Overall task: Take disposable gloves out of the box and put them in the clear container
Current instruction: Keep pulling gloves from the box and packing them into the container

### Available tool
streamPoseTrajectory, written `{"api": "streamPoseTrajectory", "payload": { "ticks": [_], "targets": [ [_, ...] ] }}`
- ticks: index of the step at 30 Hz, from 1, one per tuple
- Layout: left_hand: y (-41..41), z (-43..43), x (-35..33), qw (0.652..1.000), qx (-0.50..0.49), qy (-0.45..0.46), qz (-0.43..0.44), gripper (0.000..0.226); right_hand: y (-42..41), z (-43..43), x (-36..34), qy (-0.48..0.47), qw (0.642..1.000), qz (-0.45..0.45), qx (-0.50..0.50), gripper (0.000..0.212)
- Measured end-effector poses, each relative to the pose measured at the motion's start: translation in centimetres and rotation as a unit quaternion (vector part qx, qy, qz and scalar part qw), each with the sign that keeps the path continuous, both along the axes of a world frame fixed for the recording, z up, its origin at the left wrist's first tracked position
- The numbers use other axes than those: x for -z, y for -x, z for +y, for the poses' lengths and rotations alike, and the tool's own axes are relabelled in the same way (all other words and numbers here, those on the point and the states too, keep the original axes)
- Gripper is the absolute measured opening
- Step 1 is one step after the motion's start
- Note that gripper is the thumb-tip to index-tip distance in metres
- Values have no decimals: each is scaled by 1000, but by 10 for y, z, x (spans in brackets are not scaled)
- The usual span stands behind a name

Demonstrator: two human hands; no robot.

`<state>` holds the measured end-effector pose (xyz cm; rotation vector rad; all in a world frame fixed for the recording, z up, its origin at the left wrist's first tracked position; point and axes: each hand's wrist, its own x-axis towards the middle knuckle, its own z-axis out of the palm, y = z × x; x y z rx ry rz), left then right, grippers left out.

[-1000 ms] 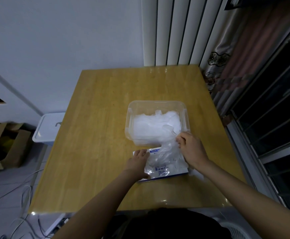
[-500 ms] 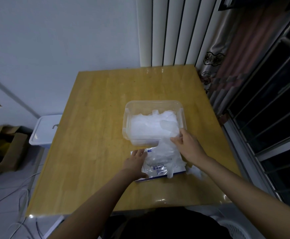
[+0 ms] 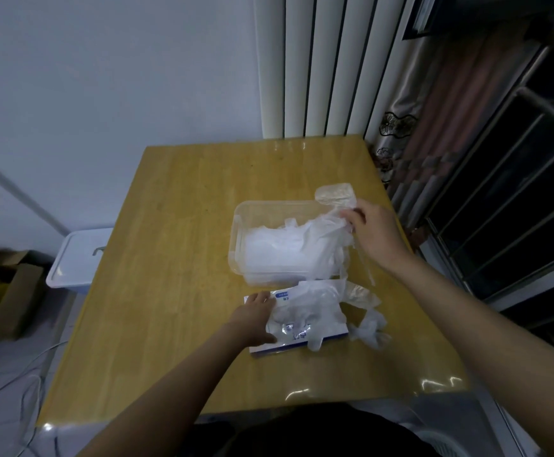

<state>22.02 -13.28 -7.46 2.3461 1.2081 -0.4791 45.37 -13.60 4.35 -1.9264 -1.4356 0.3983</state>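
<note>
While the left hand (image 3: 256, 319) lies flat on the left end of the box (image 3: 315, 336), fingers straight, the right hand (image 3: 373, 232) pinches a glove (image 3: 335, 206) above the far right corner of the container (image 3: 237, 232). That glove's upper end sticks up past the fingers, and its lower part trails down over the container's right wall toward the box. The 2 hands are well apart.

More gloves fill the container as a white heap (image 3: 279, 249). A crumpled bunch (image 3: 308, 308) spills from the top of the box (its print is too blurred to read). 1 loose glove (image 3: 371, 328) lies on the table (image 3: 170, 258) just beside the box's right end. Box and container sit close together, the box nearer the person.

Beyond the table's far edge stands a white ribbed panel (image 3: 318, 77), with a curtain (image 3: 411, 133) and dark window frames (image 3: 516, 199) to the right. On the floor at left are a white lidded bin (image 3: 78, 258), a cardboard carton (image 3: 8, 291) and cables (image 3: 22, 374).
</note>
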Motion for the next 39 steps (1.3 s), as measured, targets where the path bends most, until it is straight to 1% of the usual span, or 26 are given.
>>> {"api": "streamPoseTrajectory", "payload": {
  "ticks": [1, 3, 4, 5, 7, 9, 10, 11, 12, 13, 14, 15, 17, 20, 23, 25, 26, 28, 30, 31, 32, 33, 35, 36, 37, 39],
  "targets": [
    [-1, 4, -5, 999, -16, 8, -29, 67, 1, 3, -2, 2, 1000, 2, -6, 19],
    [-2, 12, -19, 987, -86, -3, -135, 35, 6, 7, -2, 2, 1000, 14, -20, 19],
    [-4, 15, -28, 971, -132, -20, -198, 24, 10, 9, -2, 1, 999, 21, -29, 20],
    [-6, 20, -38, 949, -176, -42, -258, 19, 14, 11, -2, 1, 999, 25, -39, 21],
    [-10, 29, -54, 902, -231, -71, -357, 33, 21, 14, -3, 2, 997, 42, -59, 23],
    [-12, 39, -68, 879, -236, -34, -413, 57, 28, 18, -7, 8, 994, 72, -84, 24],
    [-14, 44, -73, 877, -227, -1, -423, 63, 31, 20, -9, 14, 991, 84, -98, 23],
    [-16, 49, -77, 878, -212, 23, -428, 62, 33, 22, -10, 21, 989, 92, -112, 22],
    [-19, 53, -81, 878, -197, 38, -433, 52, 34, 25, -10, 29, 987, 100, -121, 21],
    [-21, 56, -85, 874, -191, 46, -444, 35, 33, 27, -11, 36, 986, 107, -125, 23],
    [-23, 58, -90, 862, -197, 56, -463, 18, 31, 29, -10, 39, 985, 111, -123, 29],
    [-25, 60, -94, 846, -214, 66, -483, 8, 29, 30, -9, 43, 986, 112, -118, 35],
    [-26, 67, -100, 816, -266, 76, -507, 19, 21, 34, -3, 59, 984, 127, -109, 37],
    [-24, 82, -108, 783, -360, 104, -497, 33, 11, 41, 9, 84, 976, 178, -91, 38],
    [-19, 94, -108, 755, -430, 198, -453, 40, 5, 48, 19, 84, 974, 197, -70, 36],
    [-16, 97, -101, 747, -435, 272, -422, 38, 1, 53, 26, 82, 974, 205, -42, 37],
    [-15, 97, -95, 751, -427, 285, -415, 33, -1, 56, 30, 83, 975, 203, -28, 36],
    [-17, 96, -85, 764, -413, 253, -426, 19, -4, 60, 39, 98, 979, 180, -10, 33],
    [-23, 99, -77, 751, -431, 204, -457, 10, -5, 63, 48, 133, 983, 128, -16, 31],
    [-26, 102, -73, 754, -435, 174, -460, 8, -5, 64, 52, 157, 982, 103, -20, 28],
    [-29, 106, -68, 778, -425, 127, -445, 9, -6, 65, 55, 177, 980, 86, -23, 24],
    [-31, 110, -62, 822, -395, 62, -406, 11, -6, 67, 57, 195, 978, 73, -25, 21],
    [-32, 114, -51, 914, -291, -84, -271, 7, -5, 71, 59, 226, 973, 29, -40, 16],
    [-31, 115, -47, 939, -231, -152, -203, 7, -4, 73, 61, 239, 970, 4, -51, 12],
    [-32, 115, -44, 951, -180, -201, -152, 10, -3, 76, 63, 250, 966, -17, -61, 8],
    [-35, 118, -39, 962, -105, -244, -63, 19, 0, 80, 66, 270, 958, -52, -82, 13]
  ]
}}
